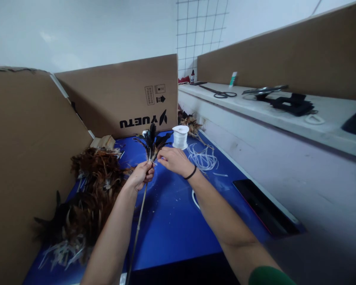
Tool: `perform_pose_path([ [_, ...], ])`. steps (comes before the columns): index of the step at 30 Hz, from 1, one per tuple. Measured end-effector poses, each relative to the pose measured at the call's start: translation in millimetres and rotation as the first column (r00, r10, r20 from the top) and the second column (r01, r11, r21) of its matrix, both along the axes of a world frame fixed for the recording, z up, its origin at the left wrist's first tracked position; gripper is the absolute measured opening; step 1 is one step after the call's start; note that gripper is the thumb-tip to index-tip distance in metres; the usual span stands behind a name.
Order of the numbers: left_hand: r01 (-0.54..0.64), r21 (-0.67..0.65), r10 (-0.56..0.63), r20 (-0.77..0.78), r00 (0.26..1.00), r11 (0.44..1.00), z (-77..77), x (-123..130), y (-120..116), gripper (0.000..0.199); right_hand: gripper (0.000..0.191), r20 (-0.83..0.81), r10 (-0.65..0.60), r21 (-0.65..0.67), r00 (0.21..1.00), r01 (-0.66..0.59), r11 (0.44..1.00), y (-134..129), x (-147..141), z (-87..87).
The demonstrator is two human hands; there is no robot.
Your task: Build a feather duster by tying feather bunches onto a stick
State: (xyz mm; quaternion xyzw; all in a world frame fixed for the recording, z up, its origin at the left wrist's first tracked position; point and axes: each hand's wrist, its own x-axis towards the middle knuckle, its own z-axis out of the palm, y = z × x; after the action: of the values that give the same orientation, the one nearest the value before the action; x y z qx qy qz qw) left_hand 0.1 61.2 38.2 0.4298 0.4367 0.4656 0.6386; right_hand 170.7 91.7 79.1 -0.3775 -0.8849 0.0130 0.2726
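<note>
My left hand (142, 174) is closed round the upper part of a thin stick (139, 225), which slants down toward me. Dark feathers (151, 139) fan out from the stick's top, just above the fist. Right beside them is my right hand (173, 159), its fingers curled in a pinch; whatever they hold is too small or hidden to name. Behind that hand stands a spool of white ribbon (180, 137). Loose white ribbon (204, 157) lies in coils to the right of it.
Heaps of brown and black feathers (97, 178) line the left side of the blue table (178, 233). Cardboard panels (121, 95) stand behind and left. A dark flat device (264, 208) lies at right. Scissors (224, 94) and a glue stick (233, 79) rest on the white ledge (243, 103).
</note>
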Motion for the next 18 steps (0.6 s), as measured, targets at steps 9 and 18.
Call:
perform_pose_path([
  [9,0.043,-0.014,-0.043,-0.001,0.999,0.999,3.8,5.9,4.2,0.022,0.005,-0.012,0.04,-0.003,0.999,-0.04,0.999,7.9,0.7,-7.9],
  [18,0.032,0.002,-0.032,0.01,0.999,0.999,2.9,10.7,5.8,0.027,0.013,-0.061,0.081,-0.071,0.995,-0.086,0.994,3.2,0.1,-4.3],
])
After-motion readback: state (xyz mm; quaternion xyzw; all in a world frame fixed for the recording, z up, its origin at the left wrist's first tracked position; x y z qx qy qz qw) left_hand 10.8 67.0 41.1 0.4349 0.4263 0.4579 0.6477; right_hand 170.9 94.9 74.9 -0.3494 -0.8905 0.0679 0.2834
